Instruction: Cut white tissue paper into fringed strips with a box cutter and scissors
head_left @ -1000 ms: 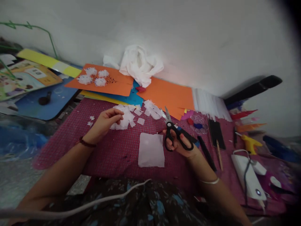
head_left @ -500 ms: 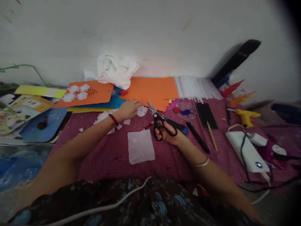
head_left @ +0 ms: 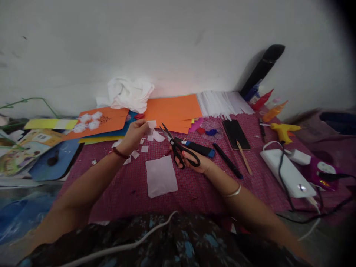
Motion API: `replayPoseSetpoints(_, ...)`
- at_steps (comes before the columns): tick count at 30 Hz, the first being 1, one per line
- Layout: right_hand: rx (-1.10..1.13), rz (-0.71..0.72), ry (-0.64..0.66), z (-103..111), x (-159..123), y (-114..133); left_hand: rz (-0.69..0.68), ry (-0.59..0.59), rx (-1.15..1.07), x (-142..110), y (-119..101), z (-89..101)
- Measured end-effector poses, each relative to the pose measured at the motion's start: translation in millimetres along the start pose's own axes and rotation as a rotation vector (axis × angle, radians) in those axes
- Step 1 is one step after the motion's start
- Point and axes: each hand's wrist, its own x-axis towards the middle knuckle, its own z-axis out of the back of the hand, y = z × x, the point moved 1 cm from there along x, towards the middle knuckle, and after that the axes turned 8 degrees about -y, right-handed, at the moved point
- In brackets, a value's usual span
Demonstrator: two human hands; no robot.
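My left hand (head_left: 136, 134) pinches a small piece of white tissue paper (head_left: 151, 124) above the table, left of the scissors' tips. Black-handled scissors (head_left: 172, 142) sit in my right hand (head_left: 194, 161), fingers through the loops, with the blades slightly apart and pointing up and left. Below the scissors a square of white tissue (head_left: 161, 176) lies flat on the checked cloth. Small cut tissue pieces (head_left: 144, 148) are scattered below and beside my left hand. Part of the tissue heap is hidden behind that hand.
Orange sheets (head_left: 172, 107) and crumpled white tissue (head_left: 129, 92) lie along the wall. To the right are a blue-black cutter (head_left: 197, 147), a black pen (head_left: 228, 161), a phone (head_left: 236, 133), a yellow glue gun (head_left: 283, 131) and a white power bank (head_left: 287, 172) with cables.
My left hand has lifted a small tissue piece off the pile and moved slightly left. The scissors are turned a little more to the left. The whole view has shifted.
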Motion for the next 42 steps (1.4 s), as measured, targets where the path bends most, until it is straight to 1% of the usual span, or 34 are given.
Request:
replayPoseSetpoints(1,-0.072,0.025,0.021,-2,-3,1,0.127,0.012,-0.142,-13,-1,7.0)
replayPoseSetpoints(3,-0.211,0.066,0.064,-7,-7,5,0.239,0.015,-0.235,-40,0,22.3)
replayPoseSetpoints(4,-0.279,0.069,0.093,-10,-9,7,0.311,0.017,-0.283,-52,2,30.3)
replayPoseSetpoints(6,-0.395,0.056,0.141,-19,-11,11,0.392,-0.016,-0.333,-73,8,47.2)
replayPoseSetpoints(9,-0.568,0.006,0.248,-34,-5,17,0.436,-0.066,-0.361,-96,16,71.8)
replayPoseSetpoints(12,-0.722,-0.032,0.37,-51,8,22,0.401,-0.068,-0.364,-109,25,91.5)
replayPoseSetpoints(15,-0.791,-0.07,0.461,-66,24,25,0.348,-0.066,-0.371,-116,36,104.5)
replayPoseSetpoints(18,-0.803,-0.131,0.441,-78,40,25,0.377,-0.055,-0.381,-117,47,111.4)
replayPoseSetpoints(20,-0.8,-0.165,0.394,-82,49,23,0.456,-0.012,-0.407,-115,53,113.3)
replayPoseSetpoints(22,-0.771,-0.198,0.332,-83,56,23,0.575,0.035,-0.482,-111,56,114.1)
replayPoseSetpoints(23,-0.743,-0.217,0.296,-83,58,23,0.633,0.051,-0.526,-108,56,114.4)
replayPoseSetpoints(24,-0.71,-0.234,0.254,-82,60,24,0.674,0.042,-0.579,-104,56,114.9)
replayPoseSetpoints(25,-0.679,-0.253,0.215,-81,61,26,0.691,-0.001,-0.648,-100,55,115.7)
replayPoseSetpoints(27,-0.65,-0.284,0.167,-79,62,30,0.671,-0.158,-0.803,-93,54,117.1)
replayPoseSetpoints(29,-0.68,-0.314,0.187,-77,61,33,0.687,-0.294,-0.896,-89,55,116.8)
replayPoseSetpoints(30,-0.71,-0.325,0.216,-76,60,34,0.717,-0.315,-0.9,-89,57,115.7)
replayPoseSetpoints(31,-0.744,-0.33,0.252,-75,59,35,0.741,-0.302,-0.87,-89,59,114.3)
replayPoseSetpoints(32,-0.775,-0.332,0.287,-74,58,35,0.742,-0.276,-0.824,-90,62,113.1)
replayPoseSetpoints(33,-0.801,-0.335,0.321,-74,58,35,0.707,-0.255,-0.774,-91,64,112.5)
replayPoseSetpoints(36,-0.834,-0.347,0.396,-74,59,31,0.479,-0.249,-0.588,-94,71,114.2)
replayPoseSetpoints(38,-0.827,-0.344,0.42,-76,61,30,0.371,-0.239,-0.441,-96,73,116.4)
replayPoseSetpoints(40,-0.816,-0.33,0.434,-78,65,29,0.316,-0.202,-0.327,-98,74,117.3)
replayPoseSetpoints(42,-0.81,-0.315,0.445,-81,67,29,0.292,-0.158,-0.268,-99,75,116.4)
